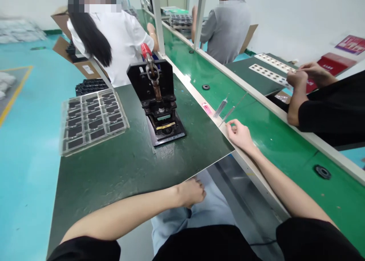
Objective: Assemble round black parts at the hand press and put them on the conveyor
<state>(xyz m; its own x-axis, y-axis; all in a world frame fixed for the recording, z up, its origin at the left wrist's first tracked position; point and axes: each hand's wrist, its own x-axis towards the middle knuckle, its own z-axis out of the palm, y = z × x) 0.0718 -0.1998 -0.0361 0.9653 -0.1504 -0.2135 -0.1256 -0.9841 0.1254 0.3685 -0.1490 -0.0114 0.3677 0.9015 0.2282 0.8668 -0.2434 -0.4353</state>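
Two steel tweezers (221, 106) | on green belt (270, 139) | near right hand (239, 135)

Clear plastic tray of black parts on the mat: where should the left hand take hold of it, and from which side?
Probably the near rim of the clear plastic tray, coming from the left hand's side. That plain edge faces the hand, clear of the black parts. The tray lies flat on the dark green mat, and the black hand press stands beyond its right end.
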